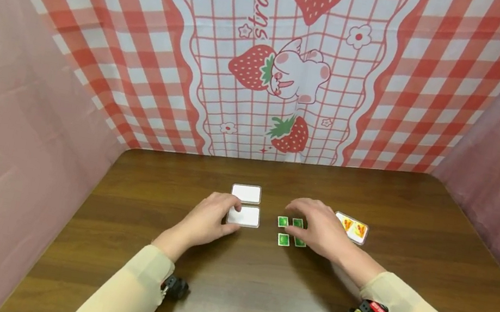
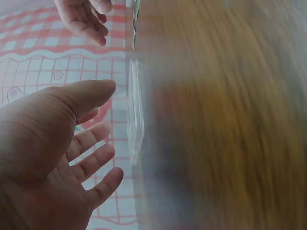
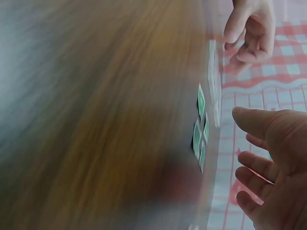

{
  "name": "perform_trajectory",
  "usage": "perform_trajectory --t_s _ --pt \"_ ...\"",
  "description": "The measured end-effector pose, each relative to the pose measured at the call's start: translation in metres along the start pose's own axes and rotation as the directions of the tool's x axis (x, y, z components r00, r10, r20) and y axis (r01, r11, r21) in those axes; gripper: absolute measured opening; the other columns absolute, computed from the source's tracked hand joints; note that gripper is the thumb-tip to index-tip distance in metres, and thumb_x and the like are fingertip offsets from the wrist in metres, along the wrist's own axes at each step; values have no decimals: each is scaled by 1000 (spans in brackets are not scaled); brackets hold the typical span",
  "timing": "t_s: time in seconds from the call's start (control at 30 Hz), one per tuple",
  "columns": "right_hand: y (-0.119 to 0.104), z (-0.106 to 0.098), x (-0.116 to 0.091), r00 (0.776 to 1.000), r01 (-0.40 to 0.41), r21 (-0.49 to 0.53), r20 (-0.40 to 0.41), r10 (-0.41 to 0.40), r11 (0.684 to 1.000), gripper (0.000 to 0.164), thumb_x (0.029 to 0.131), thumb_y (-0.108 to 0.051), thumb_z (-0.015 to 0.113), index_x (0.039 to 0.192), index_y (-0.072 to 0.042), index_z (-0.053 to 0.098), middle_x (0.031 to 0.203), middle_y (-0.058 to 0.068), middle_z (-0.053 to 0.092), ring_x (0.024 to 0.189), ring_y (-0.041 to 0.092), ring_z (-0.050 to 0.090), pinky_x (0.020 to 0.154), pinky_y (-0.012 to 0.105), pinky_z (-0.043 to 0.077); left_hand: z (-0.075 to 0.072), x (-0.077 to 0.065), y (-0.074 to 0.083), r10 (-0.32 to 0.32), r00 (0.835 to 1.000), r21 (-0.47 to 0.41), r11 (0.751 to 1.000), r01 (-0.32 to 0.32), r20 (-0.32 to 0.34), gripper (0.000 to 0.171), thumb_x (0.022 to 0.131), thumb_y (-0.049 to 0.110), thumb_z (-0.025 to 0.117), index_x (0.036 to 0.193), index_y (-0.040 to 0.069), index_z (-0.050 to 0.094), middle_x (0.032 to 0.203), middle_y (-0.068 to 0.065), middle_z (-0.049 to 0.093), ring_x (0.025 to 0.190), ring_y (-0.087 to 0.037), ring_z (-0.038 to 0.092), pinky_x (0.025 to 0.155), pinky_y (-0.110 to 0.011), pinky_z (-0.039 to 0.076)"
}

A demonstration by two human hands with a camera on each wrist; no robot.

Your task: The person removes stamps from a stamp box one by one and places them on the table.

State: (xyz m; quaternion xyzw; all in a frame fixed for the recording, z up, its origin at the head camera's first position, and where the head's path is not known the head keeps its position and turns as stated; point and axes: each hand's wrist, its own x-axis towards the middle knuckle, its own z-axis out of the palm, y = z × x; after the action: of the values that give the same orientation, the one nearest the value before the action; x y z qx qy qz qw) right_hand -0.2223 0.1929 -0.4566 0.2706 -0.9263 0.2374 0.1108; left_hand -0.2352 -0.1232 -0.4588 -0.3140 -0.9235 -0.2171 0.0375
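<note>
Two flat white rectangles with clear edges, one farther back (image 1: 246, 193) and one nearer (image 1: 247, 217), lie on the wooden table. My left hand (image 1: 205, 219) hovers at the left end of the nearer white rectangle, thumb and fingers spread apart; the left wrist view shows nothing between them. Several small square green pieces (image 1: 283, 240) lie in a two-by-two group to the right. Over them is my right hand (image 1: 323, 231), its fingers loosely bent and holding nothing. It partly covers the two right-hand pieces. The right wrist view shows the green pieces (image 3: 196, 139) edge-on.
A clear-edged card with two orange pictures (image 1: 359, 230) lies right of my right hand, partly hidden by it. Behind the table (image 1: 166, 180) hangs a strawberry-patterned cloth (image 1: 293, 75). Pink cloth (image 1: 9, 138) hangs at both sides. A small black device sits on each wrist.
</note>
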Motion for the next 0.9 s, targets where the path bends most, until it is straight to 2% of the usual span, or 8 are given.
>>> perform_trajectory --t_s 0.2,0.4,0.63,0.9 --pt "17 -19 -26 999 -49 -29 -24 48 998 47 92 -21 93 134 -7 75 140 15 71 134 43 62 109 69 45 5 8 16 29 999 -14 999 -29 -19 39 99 25 86 131 11 68 140 -8 70 134 -36 59 110 -58 47" --pt "32 -36 -48 994 -104 -51 -29 103 993 54 92 -23 93 140 -8 72 147 17 67 138 47 57 112 71 41 11 16 33 28 1000 -29 999 -29 -6 44 103 27 83 141 11 66 146 -8 67 142 -34 55 112 -60 46" --pt "52 -51 -69 988 -149 -69 -61 145 986 58 90 -25 95 140 -8 72 146 20 67 134 49 57 103 71 45 21 32 57 73 997 32 997 -73 1 49 105 32 79 148 13 63 151 -6 64 146 -31 53 119 -56 42" --pt "70 -60 -86 983 -181 -72 -53 177 981 61 90 -25 95 142 -5 70 146 23 65 134 50 56 104 71 45 34 52 82 65 998 56 996 -65 16 54 107 36 76 154 14 60 158 -4 61 154 -30 47 124 -55 38"
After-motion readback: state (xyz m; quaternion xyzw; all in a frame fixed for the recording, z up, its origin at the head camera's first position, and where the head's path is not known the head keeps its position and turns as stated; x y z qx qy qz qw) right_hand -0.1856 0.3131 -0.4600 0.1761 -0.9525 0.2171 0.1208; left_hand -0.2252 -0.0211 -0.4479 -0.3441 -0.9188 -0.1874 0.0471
